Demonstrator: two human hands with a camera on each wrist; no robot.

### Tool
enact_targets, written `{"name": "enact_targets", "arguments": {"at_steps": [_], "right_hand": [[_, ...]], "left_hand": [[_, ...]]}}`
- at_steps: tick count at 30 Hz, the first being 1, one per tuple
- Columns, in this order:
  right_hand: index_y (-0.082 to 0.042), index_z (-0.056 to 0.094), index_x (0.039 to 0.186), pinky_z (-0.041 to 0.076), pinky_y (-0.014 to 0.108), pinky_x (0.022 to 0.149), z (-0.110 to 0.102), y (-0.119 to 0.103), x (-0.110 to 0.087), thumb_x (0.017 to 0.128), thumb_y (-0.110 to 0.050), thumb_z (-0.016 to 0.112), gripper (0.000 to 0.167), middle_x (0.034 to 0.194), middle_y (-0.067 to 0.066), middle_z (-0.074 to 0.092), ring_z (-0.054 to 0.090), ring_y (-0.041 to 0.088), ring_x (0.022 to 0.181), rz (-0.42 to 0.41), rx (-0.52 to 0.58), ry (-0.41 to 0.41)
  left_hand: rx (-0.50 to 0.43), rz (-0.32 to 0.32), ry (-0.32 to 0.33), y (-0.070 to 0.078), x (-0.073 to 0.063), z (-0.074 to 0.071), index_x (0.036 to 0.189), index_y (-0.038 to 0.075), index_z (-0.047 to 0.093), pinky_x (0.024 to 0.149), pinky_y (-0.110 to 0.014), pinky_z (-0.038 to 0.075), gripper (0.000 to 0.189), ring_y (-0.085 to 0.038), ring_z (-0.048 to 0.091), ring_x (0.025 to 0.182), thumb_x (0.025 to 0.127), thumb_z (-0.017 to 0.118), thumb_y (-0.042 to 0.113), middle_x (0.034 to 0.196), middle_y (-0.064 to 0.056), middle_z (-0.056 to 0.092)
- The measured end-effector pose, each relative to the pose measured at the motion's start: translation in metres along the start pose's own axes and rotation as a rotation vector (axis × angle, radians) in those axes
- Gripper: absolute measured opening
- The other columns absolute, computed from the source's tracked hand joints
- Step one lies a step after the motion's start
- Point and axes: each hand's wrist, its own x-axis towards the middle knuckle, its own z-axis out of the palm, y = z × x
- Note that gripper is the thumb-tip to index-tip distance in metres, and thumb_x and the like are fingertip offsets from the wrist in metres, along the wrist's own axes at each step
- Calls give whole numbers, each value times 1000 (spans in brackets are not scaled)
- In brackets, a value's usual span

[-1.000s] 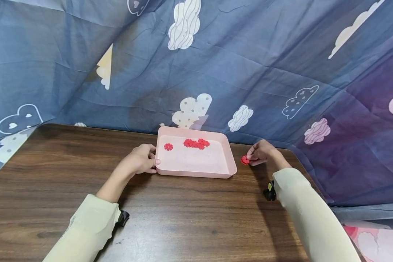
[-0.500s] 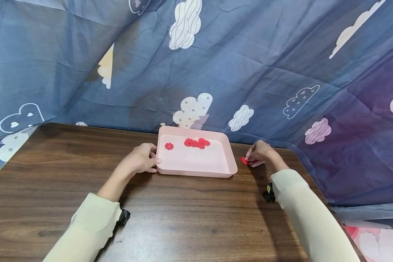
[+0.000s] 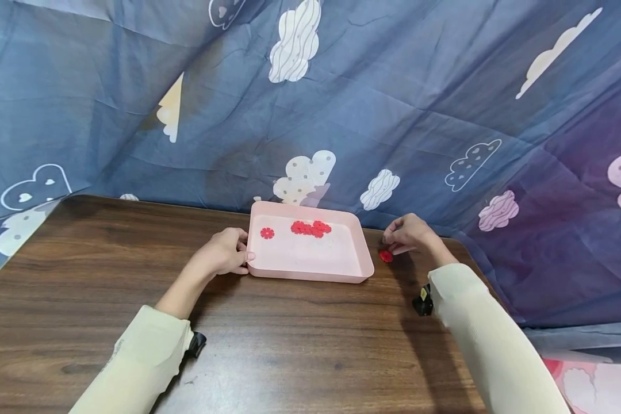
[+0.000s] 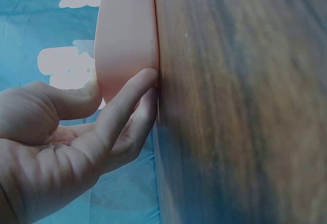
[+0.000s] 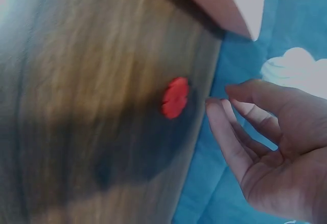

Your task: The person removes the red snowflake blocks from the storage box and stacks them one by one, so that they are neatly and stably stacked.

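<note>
A shallow pink tray (image 3: 310,275) stands at the far side of the table. My left hand (image 3: 222,251) holds its left end, thumb at the rim and fingers against the lower wall, as the left wrist view shows. On the table right of the tray lies a red flower-shaped plastic piece (image 5: 175,98), looking like a small stack. My right hand (image 5: 278,144) hovers just beyond it, thumb and fingertips slightly parted with nothing between them. Inside the tray, several red flower-shaped pieces (image 3: 310,229) lie clustered near the back, and a single red flower-shaped piece (image 3: 267,233) sits at the left.
The brown wooden table (image 3: 290,345) reaches toward me on all near sides of the tray. Close behind the tray hangs a blue cloth (image 3: 227,144) with cloud prints. A pink patterned surface (image 3: 600,385) shows at the lower right.
My right hand has let go of the red flower-shaped piece, leaving it on the table, and has lifted slightly away. My left hand and the tray have stayed put.
</note>
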Motion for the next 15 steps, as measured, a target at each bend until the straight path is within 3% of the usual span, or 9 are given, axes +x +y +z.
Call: {"name": "enact_targets", "arguments": {"at_steps": [7,15], "right_hand": [[16,65,118,72,32,74,4,-27,2,97,-1,73,28,77,3,74,73,14,72,-48,34,-26],[13,68,117,72,31,73,12,-55,6,96,-2,74,27,79,5,77,74,11,69,-74,-9,-43]], "left_hand": [[20,3,17,-2,0,0,147,-16,47,78,-32,72,46,-20,70,85,103,61,-7,117,-28,61],[39,-4,20,-2,2,-1,146,-15,47,77,-31,72,46,-20,71,84,104,61,-6,121,-30,62]]}}
